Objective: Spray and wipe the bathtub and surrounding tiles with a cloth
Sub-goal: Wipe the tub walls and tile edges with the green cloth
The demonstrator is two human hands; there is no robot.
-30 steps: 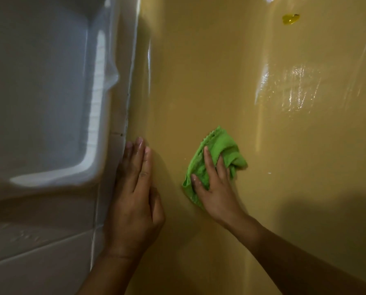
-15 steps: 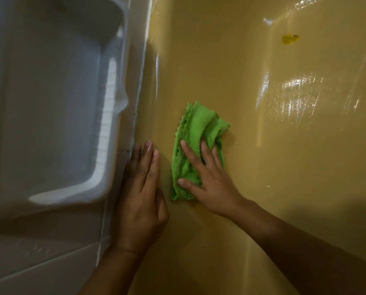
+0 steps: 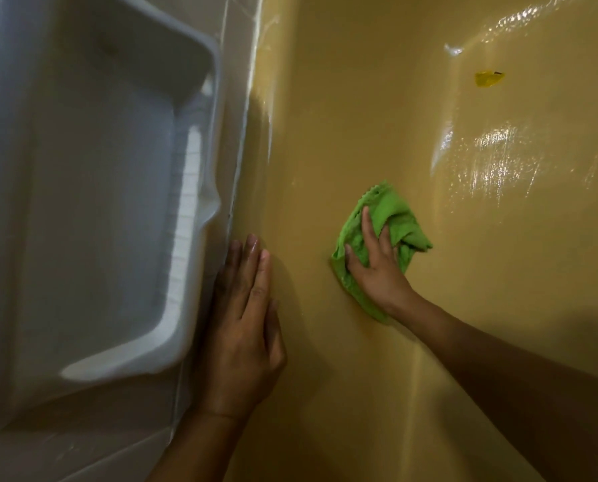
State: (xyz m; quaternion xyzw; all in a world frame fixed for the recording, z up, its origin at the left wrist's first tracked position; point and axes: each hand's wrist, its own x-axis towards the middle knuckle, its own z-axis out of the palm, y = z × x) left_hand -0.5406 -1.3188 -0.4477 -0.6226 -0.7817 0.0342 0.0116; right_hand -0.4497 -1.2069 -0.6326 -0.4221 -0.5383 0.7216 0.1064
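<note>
The yellow bathtub (image 3: 360, 116) fills the middle and right of the head view, its inner wall wet and shiny at the upper right. A crumpled green cloth (image 3: 391, 217) lies against that wall. My right hand (image 3: 374, 266) presses the cloth flat with spread, straight fingers. My left hand (image 3: 245, 321) rests flat with straight fingers on the tub's rim, right beside the seam with the white tiles (image 3: 235, 81).
A white moulded shelf recess (image 3: 110, 189) juts from the tiled wall on the left. A small yellow patch (image 3: 488, 79) sits on the tub surface at the upper right. Glossy wet streaks (image 3: 499, 161) mark the tub below it.
My right hand slid the cloth left toward my left hand, then back right and slightly down. The left hand stayed on the rim. The view tilted a little.
</note>
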